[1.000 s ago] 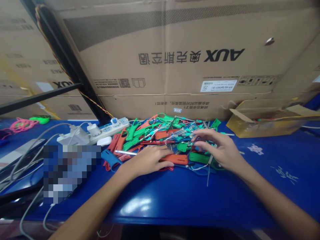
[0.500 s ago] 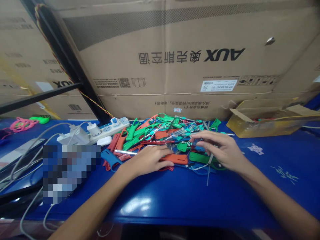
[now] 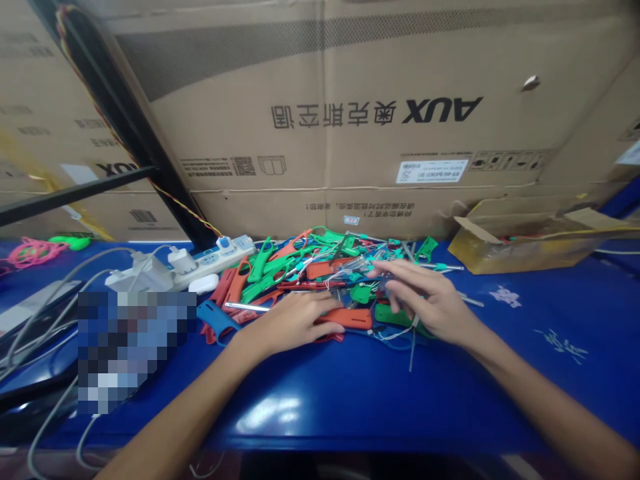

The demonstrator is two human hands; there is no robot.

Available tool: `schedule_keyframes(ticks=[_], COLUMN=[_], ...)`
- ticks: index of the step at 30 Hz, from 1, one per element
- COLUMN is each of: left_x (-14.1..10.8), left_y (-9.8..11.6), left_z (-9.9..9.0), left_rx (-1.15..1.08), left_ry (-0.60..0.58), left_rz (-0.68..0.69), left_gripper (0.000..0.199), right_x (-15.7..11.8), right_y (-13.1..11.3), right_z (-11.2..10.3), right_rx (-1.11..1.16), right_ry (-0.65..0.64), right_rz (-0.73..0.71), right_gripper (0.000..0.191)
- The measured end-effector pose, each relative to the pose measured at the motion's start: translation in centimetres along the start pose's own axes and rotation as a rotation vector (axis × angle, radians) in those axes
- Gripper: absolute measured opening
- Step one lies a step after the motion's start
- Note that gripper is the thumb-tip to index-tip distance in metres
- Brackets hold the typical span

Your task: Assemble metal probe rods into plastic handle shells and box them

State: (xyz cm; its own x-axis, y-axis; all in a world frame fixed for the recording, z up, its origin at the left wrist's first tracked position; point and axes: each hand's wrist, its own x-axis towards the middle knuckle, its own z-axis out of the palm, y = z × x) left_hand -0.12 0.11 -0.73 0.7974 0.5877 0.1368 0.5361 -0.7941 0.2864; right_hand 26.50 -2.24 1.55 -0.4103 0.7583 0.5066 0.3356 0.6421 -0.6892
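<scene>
My left hand (image 3: 295, 321) lies on the near edge of a heap of lighter parts, its fingers loosely spread. Between its thumb and fingers is the end of an orange lighter handle (image 3: 350, 319); the fingertips are partly hidden. Over the right of the heap, my right hand (image 3: 440, 303) seems to have a small clear plastic part (image 3: 382, 283) between thumb and index finger. A metal rod (image 3: 473, 300) sticks out beyond that hand; whether it joins the clear part is hidden. Below the hand are a green handle (image 3: 393, 315) and white wires (image 3: 406, 327).
A blue tabletop (image 3: 320, 393) carries everything. At left are a white power strip (image 3: 233, 253) with plugs, cables and a pixelated object (image 3: 140, 347). A taped carton (image 3: 515, 253) stands at right. Large cardboard (image 3: 350, 67) and a black metal frame (image 3: 120, 113) rise behind.
My right hand has shifted slightly left, and a metal rod now shows beyond it. My left hand stays on the heap. The whole view has drifted a little.
</scene>
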Motion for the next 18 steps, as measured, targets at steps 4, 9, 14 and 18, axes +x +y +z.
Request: schedule_keyframes(ticks=[4, 9, 14, 18], left_x=[0.0, -0.1, -0.1, -0.1], left_y=[0.0, 0.0, 0.1, 0.1], left_z=[0.1, -0.2, -0.1, 0.0], left_rx=[-0.001, 0.019, 0.056, 0.081], left_ry=[0.009, -0.009, -0.013, 0.005], left_rz=[0.009, -0.025, -0.042, -0.02], left_gripper=[0.038, 0.039, 0.04, 0.037], right_x=[-0.3, -0.2, 0.0, 0.1], right_y=[-0.3, 0.2, 0.2, 0.0], right_z=[0.0, -0.6, -1.3, -1.2], right_rx=[0.147, 0.144, 0.022, -0.035], right_ry=[-0.079, -0.041, -0.022, -0.014], right_rz=[0.061, 0.129, 0.075, 0.068], right_gripper=[0.04, 0.023, 0.017, 0.016])
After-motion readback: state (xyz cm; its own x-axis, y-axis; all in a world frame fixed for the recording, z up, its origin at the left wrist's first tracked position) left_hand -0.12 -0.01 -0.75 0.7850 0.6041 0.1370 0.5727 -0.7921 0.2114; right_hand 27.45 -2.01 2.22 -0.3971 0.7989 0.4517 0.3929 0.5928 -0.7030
